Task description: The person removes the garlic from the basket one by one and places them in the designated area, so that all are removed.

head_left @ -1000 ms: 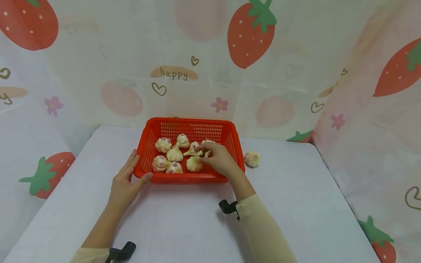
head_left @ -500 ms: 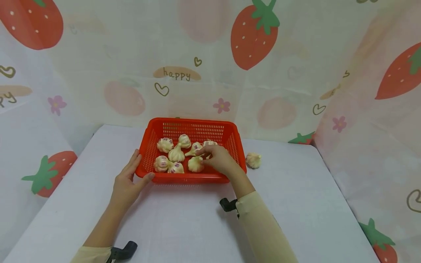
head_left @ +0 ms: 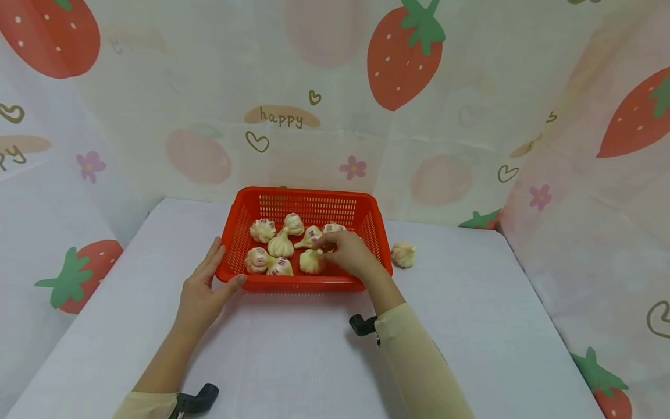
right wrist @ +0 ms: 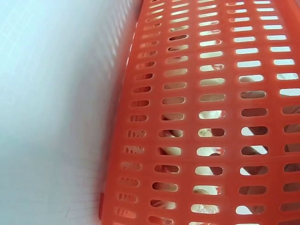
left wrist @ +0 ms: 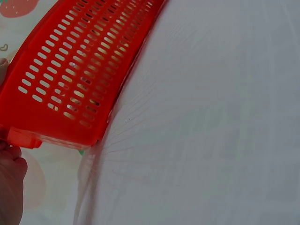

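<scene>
Strawberry-print cloth point(head_left: 324, 151) hangs all round the white table point(head_left: 298, 349), and from my seat far off here's how it stands. The right grip point(head_left: 348, 250) is down inside the red basket point(head_left: 298, 284), thumb and forefinger nearly together, with what looks like a pinch on the stem of a garlic bulb point(head_left: 311, 262) near the front wall; the contact is tiny from the head view, and the right wrist view gives me only slotted plastic. The left grip point(head_left: 204, 294) has the basket's near left corner, thumb over the front rim, fingers along the side wall. So the step in hand, as I judge it: one hand steadies, the other handles a single bulb. The next move calls for a firm pinch if that bulb goes up, or a clean let-go if it stays; I can't tell which! Working outward, at least seven more bulbs point(head_left: 281, 247) sit in the basket, mostly left of and behind the pinch. And out on the table, just beside the right wall, a lone bulb point(head_left: 403, 255).
</scene>
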A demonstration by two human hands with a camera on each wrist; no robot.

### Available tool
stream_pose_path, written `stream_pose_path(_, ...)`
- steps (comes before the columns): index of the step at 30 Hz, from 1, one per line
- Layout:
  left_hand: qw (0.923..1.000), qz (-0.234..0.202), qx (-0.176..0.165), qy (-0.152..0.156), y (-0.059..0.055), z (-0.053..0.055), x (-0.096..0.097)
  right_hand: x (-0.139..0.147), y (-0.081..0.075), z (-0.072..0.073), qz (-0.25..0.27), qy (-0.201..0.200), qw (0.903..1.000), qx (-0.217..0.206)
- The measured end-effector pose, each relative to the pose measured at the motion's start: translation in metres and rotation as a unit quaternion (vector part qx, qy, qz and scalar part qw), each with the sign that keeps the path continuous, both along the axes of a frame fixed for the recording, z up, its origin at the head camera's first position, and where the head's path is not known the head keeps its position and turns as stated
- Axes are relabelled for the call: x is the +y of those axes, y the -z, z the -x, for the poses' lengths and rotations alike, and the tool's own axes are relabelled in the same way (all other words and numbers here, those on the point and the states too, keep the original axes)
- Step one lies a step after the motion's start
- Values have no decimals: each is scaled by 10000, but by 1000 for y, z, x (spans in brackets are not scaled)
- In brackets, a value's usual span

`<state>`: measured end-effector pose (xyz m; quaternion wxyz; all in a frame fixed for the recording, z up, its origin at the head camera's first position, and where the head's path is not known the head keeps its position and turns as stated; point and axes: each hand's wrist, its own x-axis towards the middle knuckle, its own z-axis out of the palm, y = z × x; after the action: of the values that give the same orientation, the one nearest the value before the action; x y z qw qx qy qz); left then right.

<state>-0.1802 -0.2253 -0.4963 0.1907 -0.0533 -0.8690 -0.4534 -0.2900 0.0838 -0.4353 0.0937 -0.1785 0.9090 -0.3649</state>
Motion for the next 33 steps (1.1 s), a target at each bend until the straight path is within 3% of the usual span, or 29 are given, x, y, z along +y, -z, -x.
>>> stream_pose_path(8, 9998, -138, -1, 116, 0, 0, 0, 5, -4, -5, 188, -48, 9977, 643)
stream_pose_path(22, 10000, -10, 37, 27, -3, -1, -1, 25, -26, -27, 1108, 386, 9884, 963)
stream_pose_path(26, 10000, -3, 12, -10, -1, 0, -1, 33, -30, -33, 1354, 412, 9839, 1092)
stream_pose_path(33, 10000, 35, 6, -2, 0, 1, -1, 48, -33, -44, 1576, 460, 9722, 1669)
